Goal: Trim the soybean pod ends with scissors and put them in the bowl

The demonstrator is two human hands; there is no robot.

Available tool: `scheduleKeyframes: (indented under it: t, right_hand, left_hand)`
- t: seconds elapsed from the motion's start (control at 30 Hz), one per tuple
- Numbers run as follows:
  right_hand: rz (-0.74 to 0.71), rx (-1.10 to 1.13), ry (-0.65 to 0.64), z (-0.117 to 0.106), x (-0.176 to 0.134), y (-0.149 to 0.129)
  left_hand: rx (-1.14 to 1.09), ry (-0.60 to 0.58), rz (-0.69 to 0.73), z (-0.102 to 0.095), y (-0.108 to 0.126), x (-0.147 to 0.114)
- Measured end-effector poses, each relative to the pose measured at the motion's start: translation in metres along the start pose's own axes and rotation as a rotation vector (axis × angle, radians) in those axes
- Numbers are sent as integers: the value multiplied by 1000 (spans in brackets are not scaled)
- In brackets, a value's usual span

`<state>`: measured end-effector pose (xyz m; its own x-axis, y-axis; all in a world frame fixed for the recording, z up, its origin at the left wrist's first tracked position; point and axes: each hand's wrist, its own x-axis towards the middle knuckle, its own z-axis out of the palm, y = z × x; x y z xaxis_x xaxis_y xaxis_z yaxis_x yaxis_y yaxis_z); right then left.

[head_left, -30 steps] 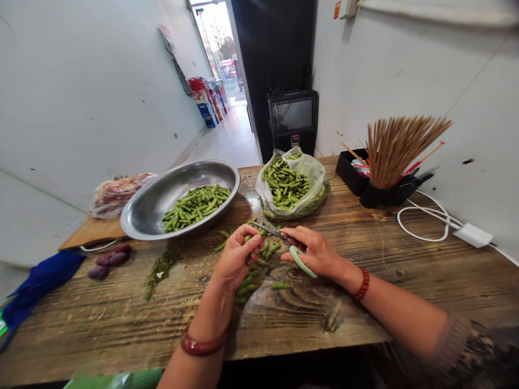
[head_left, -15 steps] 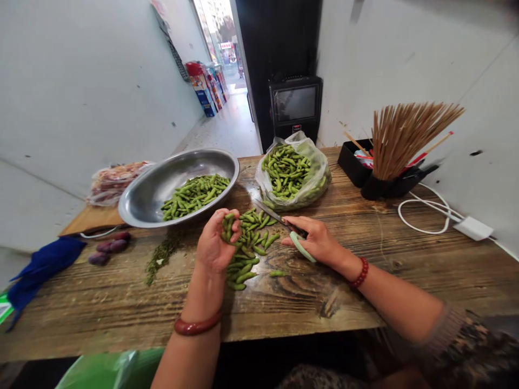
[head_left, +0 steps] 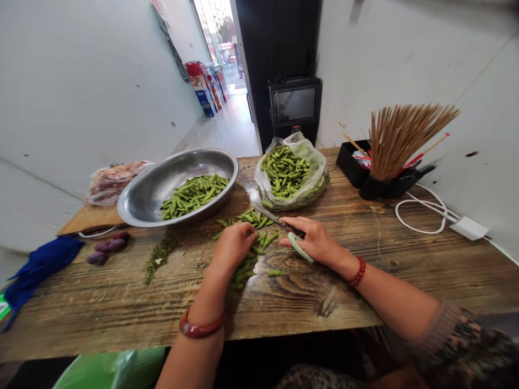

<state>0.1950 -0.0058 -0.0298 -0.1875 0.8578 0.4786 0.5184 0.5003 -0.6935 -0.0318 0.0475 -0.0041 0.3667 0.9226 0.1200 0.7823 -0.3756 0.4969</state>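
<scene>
My left hand (head_left: 235,243) is palm down over the loose edamame pods (head_left: 259,219) on the wooden table. Its fingers are curled closed at the pods, and the back of the hand hides most of what they grip. In my right hand (head_left: 314,237) is a pair of scissors (head_left: 267,212) with pale green handles, blades pointing up and left above the pods. A steel basin (head_left: 141,189) behind my left hand holds more edamame. Past the scissors stands an open plastic bag (head_left: 322,178) full of pods. One single pod lies near the right wrist side of the pile.
Trimmings (head_left: 158,259) and several purple-red roundish items (head_left: 109,246) lie left, near a blue cloth (head_left: 44,262). A bagged item (head_left: 115,181) sits behind. On the right are a black holder (head_left: 375,186) of wooden sticks and a white cable (head_left: 421,216). A green bin (head_left: 109,370) stands below the table edge.
My left hand has turned from palm up, with pods showing in its fingers, to palm down, and moved right and down onto the pile. The right hand and scissors stay nearly still.
</scene>
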Motion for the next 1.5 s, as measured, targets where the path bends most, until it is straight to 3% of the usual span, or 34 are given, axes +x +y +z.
scheduleKeyframes:
  t: [0.13, 0.3, 0.5, 0.67, 0.8, 0.97, 1.2, 1.5]
  right_hand:
    - [3, -3, -6, 0, 1, -1]
    - [9, 4, -15, 0, 1, -2]
    - [45, 22, 2, 0, 1, -4]
    - [34, 28, -2, 0, 1, -4]
    - [17, 29, -19, 1, 0, -3]
    - [5, 23, -31, 1, -1, -2]
    - [-43, -11, -93, -2, -1, -6]
    - [-67, -80, -149, -2, -2, -8]
  left_hand:
    - [161, -117, 4, 3, 0, -1]
    - [143, -107, 5, 2, 0, -1]
    - [-445, 97, -69, -5, 6, -3]
    - [-943, 18, -244, -14, 14, -10]
    - [-1134, -3, -272, -16, 20, -11]
    - [-1139, 7, -294, -15, 22, -12]
    - [-1100, 110, -249, -12, 22, -11]
    - [-1013, 74, -193, -6, 24, -10]
